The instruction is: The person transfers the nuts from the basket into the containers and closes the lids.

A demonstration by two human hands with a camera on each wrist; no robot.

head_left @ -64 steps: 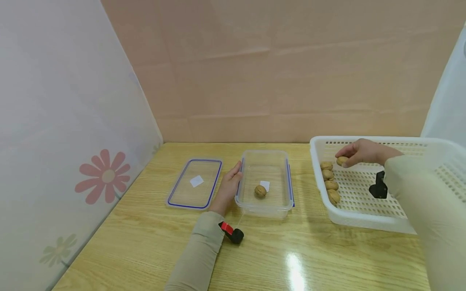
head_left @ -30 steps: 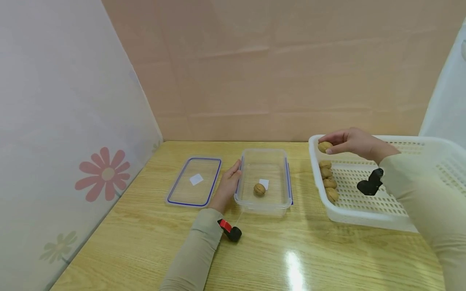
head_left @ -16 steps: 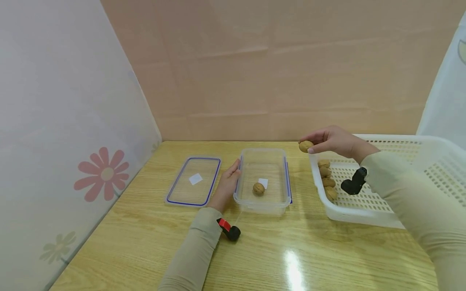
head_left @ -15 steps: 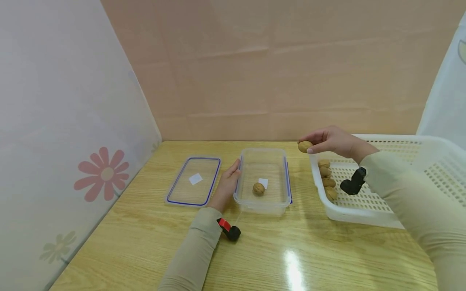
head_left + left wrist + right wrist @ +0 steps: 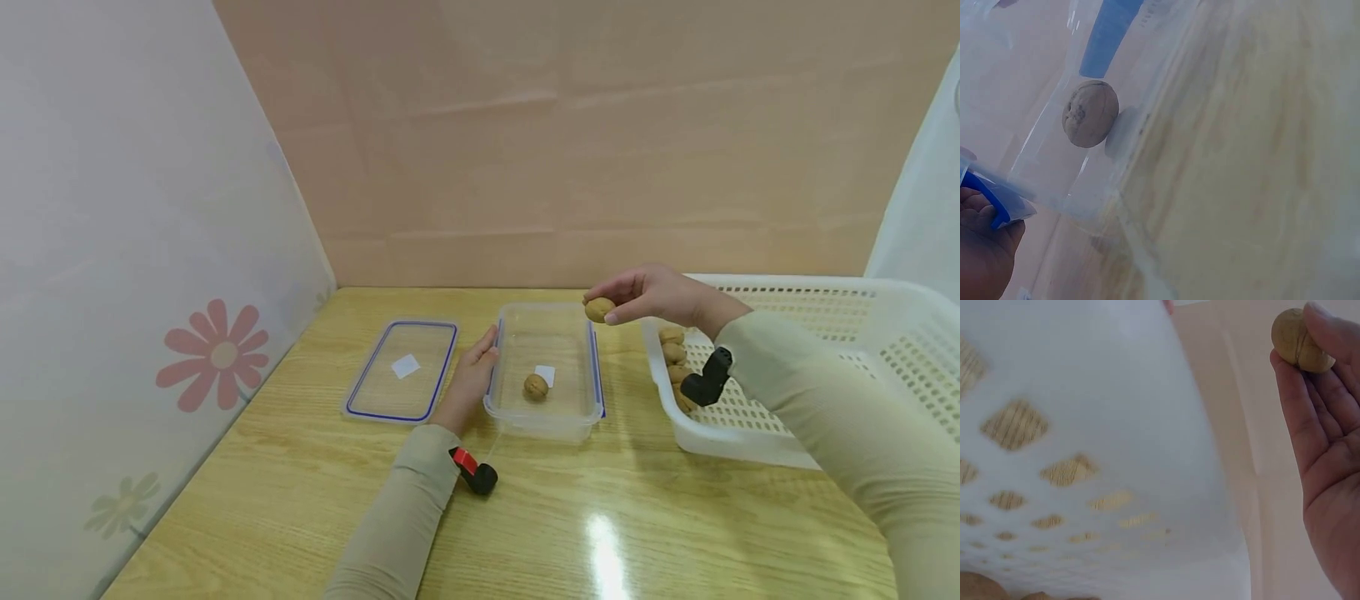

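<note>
Now the right hand (image 5: 652, 296) pinches a walnut (image 5: 599, 309) between thumb and fingertips (image 5: 1319, 315), right of centre in the head view, above the right rim of the clear container (image 5: 546, 417). Its long axis lies roughly level, pointing left. The walnut is tan, with a seam. The left hand (image 5: 468, 385) rests with relaxed fingers against the container's left wall.

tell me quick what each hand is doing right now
Left hand: open, fingers resting against the left side of the clear box.
Right hand: pinching a walnut above the box's far right corner.
</note>
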